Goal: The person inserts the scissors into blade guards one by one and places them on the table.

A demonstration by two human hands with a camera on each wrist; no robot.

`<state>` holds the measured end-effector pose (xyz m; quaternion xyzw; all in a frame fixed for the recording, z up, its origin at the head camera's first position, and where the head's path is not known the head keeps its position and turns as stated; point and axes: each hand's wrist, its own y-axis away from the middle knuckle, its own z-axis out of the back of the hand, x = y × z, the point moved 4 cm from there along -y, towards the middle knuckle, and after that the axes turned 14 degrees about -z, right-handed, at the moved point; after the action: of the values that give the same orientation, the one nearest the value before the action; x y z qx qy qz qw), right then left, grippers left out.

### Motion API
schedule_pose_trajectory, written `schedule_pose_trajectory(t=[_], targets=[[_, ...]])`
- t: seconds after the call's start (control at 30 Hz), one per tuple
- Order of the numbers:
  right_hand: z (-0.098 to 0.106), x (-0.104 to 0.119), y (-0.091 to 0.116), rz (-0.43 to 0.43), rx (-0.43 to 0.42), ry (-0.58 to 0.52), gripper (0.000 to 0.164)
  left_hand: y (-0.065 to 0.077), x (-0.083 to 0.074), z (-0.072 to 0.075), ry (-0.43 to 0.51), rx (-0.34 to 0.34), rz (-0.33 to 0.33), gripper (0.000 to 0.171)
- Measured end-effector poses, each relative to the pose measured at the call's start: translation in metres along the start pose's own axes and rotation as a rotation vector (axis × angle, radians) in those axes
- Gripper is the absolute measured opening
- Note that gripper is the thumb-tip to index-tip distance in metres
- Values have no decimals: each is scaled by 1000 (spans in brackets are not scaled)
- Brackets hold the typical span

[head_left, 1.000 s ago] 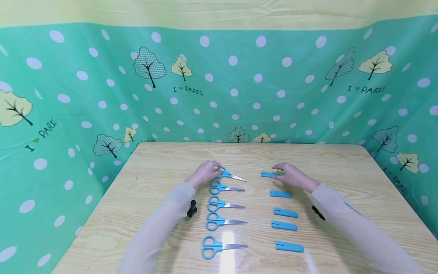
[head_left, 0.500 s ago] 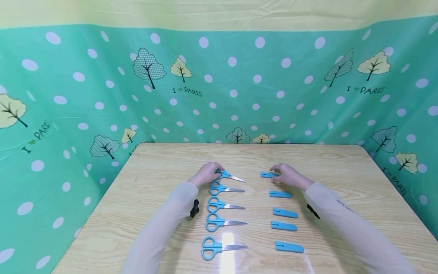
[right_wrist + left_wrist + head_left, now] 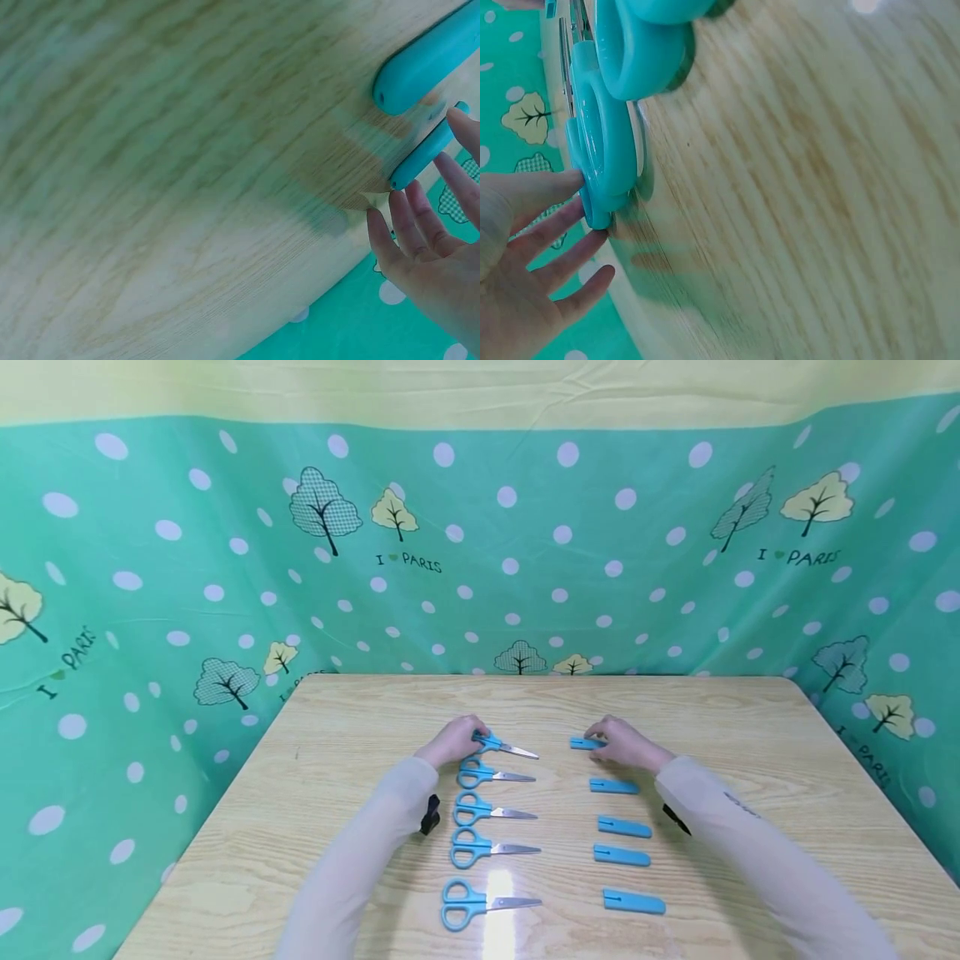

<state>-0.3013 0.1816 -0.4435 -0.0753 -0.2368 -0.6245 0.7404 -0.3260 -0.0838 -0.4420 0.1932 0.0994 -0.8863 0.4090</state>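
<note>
In the head view, my left hand pinches the handle of the farthest blue-handled scissors. The left wrist view has thumb and forefinger against that handle, the other fingers spread. Across from it, my right hand has thumb and fingers on either side of the farthest blue scissors cover. Its near end is hidden by the hand in the head view. In the right wrist view, the cover lies on the table between thumb and fingertips.
Below the held pair, several more scissors form a column, blades pointing right. Several blue covers lie in a matching column to the right. The wooden table ends at a green dotted curtain.
My right hand has shifted slightly left, further over the far cover. My left hand has moved a little right and closed on the scissors handle. The other scissors and covers stay put.
</note>
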Motion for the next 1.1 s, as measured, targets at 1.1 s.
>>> schedule_pose_trajectory(t=[1.1], targets=[[-3, 2, -13, -53, 22, -46, 14, -6, 0, -2, -144, 46, -58, 10]])
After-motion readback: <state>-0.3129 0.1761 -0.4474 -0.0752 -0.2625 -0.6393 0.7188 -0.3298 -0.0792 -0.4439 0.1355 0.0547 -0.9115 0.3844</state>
